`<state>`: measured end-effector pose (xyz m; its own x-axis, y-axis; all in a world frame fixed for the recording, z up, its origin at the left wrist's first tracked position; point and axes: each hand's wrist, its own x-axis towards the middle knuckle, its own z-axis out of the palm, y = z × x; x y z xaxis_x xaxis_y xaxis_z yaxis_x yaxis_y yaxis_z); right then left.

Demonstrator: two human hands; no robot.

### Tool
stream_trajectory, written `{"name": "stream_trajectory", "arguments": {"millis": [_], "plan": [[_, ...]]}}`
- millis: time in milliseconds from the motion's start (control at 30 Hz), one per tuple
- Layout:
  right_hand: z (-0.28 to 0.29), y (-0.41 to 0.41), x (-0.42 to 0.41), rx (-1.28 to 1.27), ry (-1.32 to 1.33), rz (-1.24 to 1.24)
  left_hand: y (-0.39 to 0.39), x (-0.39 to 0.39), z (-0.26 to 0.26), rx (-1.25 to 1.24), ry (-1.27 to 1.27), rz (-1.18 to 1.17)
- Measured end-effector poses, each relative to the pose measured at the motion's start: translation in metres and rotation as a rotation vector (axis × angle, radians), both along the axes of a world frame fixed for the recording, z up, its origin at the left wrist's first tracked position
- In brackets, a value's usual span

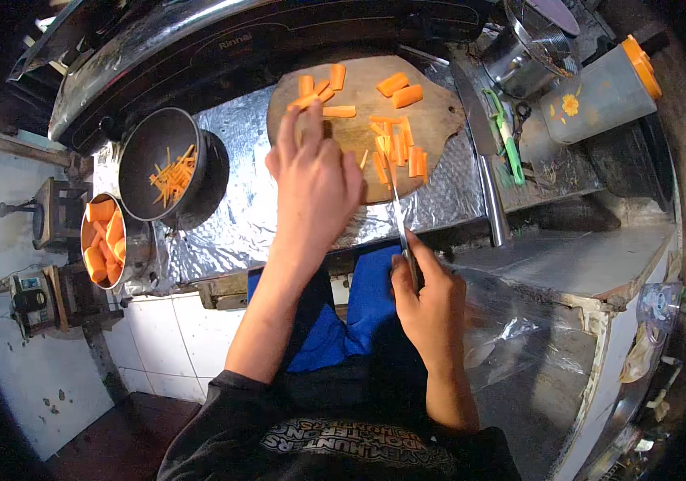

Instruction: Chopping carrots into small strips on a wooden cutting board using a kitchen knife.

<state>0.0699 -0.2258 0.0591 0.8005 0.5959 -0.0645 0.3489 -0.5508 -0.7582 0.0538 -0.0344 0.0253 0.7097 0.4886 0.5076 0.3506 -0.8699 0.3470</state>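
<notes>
My right hand grips the handle of a kitchen knife, its narrow blade pointing up onto the round wooden cutting board. Cut carrot sticks lie around the blade tip. My left hand is over the board's left side, fingers spread, fingertips at a group of carrot pieces; whether they touch is unclear. Two thicker carrot chunks rest at the upper right of the board. Left of it, a dark bowl-shaped pan holds thin carrot strips.
A metal pot of peeled carrot pieces stands at the left. On the right are a large cleaver-like knife, a green-handled peeler, a metal pot and a plastic container with an orange lid. A Rinnai stove runs behind.
</notes>
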Motion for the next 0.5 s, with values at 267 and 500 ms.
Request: {"name": "stream_trajectory", "arguments": {"millis": [267, 500], "plan": [[-0.010, 0.009, -0.001, 0.078, -0.059, 0.082, 0.034, -0.012, 0.005, -0.086, 0.089, -0.230], [-0.020, 0.029, -0.001, 0.075, -0.094, 0.066, 0.033, -0.014, -0.003, -0.079, 0.105, -0.307]]}}
